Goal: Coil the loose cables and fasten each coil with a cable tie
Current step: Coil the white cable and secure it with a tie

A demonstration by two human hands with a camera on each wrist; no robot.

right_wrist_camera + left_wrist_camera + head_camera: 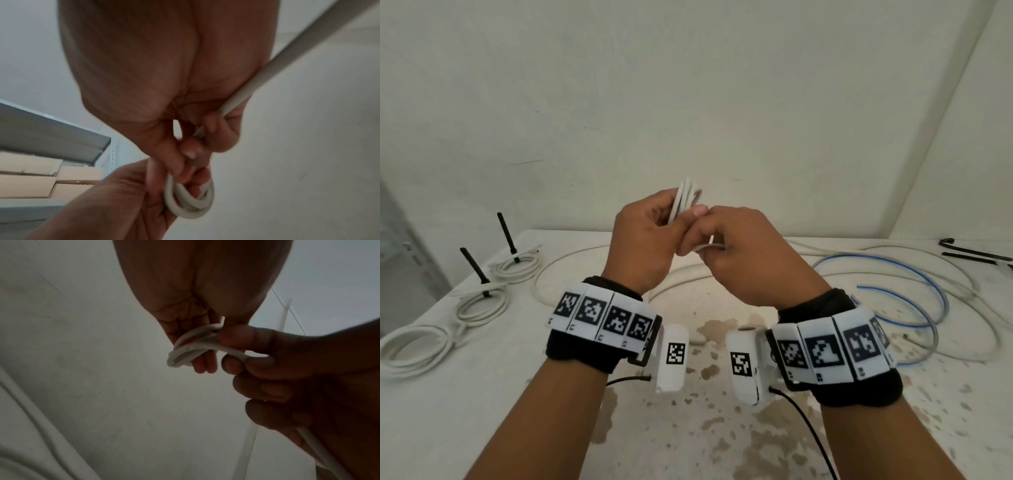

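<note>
Both hands are raised above the table. My left hand (650, 236) grips a small coil of white cable (683, 198), its loops standing up between thumb and fingers. The same coil (185, 352) shows in the left wrist view, and as a tight loop (189, 201) in the right wrist view. My right hand (726, 246) touches the left and pinches the loose run of the same cable (287, 68), which passes through its curled fingers. Two finished white coils (515, 267) (482, 303) with black cable ties lie at the left.
A third white coil (414, 346) lies at the table's left edge. Loose white cable (571, 263) and a blue cable (893, 298) sprawl across the back and right. Spare black cable ties (972, 255) lie at the far right. The stained tabletop (705, 428) is bare in front.
</note>
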